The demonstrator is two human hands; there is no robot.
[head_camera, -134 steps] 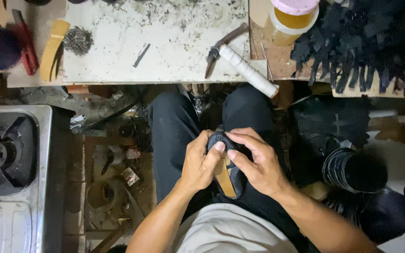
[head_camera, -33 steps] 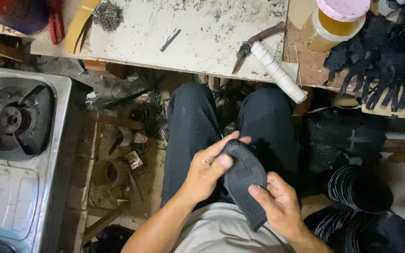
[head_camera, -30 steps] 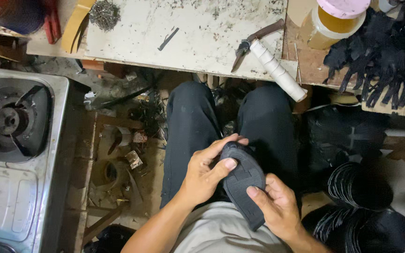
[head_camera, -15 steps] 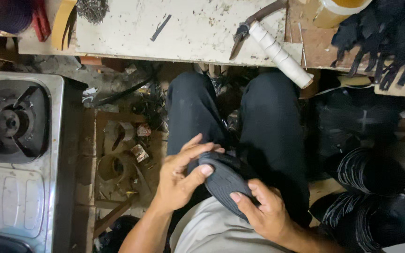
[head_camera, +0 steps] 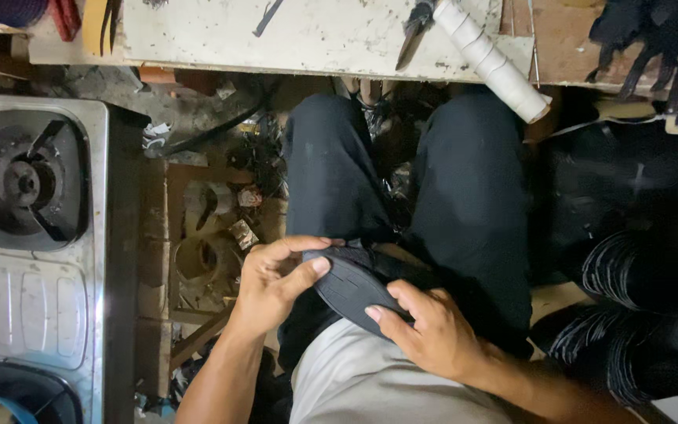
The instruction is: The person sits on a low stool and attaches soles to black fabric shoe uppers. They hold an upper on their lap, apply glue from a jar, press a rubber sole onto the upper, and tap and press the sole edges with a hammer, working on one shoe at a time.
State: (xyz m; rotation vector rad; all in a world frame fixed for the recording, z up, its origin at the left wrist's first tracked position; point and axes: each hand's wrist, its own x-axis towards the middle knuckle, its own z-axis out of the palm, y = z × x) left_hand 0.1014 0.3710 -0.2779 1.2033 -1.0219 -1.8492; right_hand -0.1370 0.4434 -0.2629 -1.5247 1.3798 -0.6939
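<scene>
Your left hand [head_camera: 272,283] grips one end of the dark sole [head_camera: 351,284], thumb pressed on its ribbed face and fingers curled under the rim; your right hand [head_camera: 433,334] clasps the other end from below, fingertips resting on the same face. The sole sits low in your lap, tilted, just above your shirt [head_camera: 378,385] and between your thighs. By the look of it you are pressing or flexing the piece between both hands, so the step in hand seems to be shaping or checking it; the next move would call for a steady pinch on both ends and an even push from the thumbs. Room is tight: your knees [head_camera: 402,157] reach under the counter [head_camera: 315,39] edge, where a white-wrapped tool [head_camera: 492,59] juts over the lip just above your right knee. On your left stands a steel stove [head_camera: 29,235], close to your elbow, with scrap on the floor [head_camera: 213,235] between. On your right lie stacks of black soles [head_camera: 637,314], near that forearm. The freest space is straight up from your lap.
</scene>
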